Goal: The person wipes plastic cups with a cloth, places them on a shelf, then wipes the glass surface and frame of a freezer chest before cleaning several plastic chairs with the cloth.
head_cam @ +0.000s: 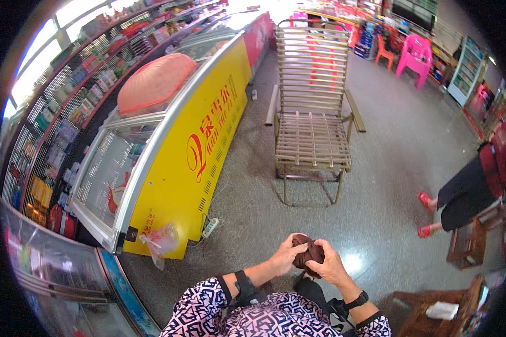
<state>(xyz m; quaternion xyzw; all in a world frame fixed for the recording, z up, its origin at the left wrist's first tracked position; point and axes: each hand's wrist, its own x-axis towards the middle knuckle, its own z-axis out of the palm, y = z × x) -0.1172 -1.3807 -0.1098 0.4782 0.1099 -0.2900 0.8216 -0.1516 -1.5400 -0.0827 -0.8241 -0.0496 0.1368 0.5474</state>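
Observation:
Between my two hands is a bunched piece of dark brown cloth [308, 254], held in front of my body. My left hand [287, 255] grips its left side, thumb lying across the top. On the other side, my right hand [329, 265] pinches the cloth between thumb and fingers. Folds hide what, if anything, is inside it. Beyond my hands stands a slatted reclining chair [313, 139] with a metal frame, apart from them.
A yellow chest freezer [185, 168] runs along the left, a covered bundle [156, 82] on its glass top. A power strip [210, 227] lies on the floor beside it. A person [468, 189] sits at right. A wooden stool [438, 311] holds white paper [442, 311].

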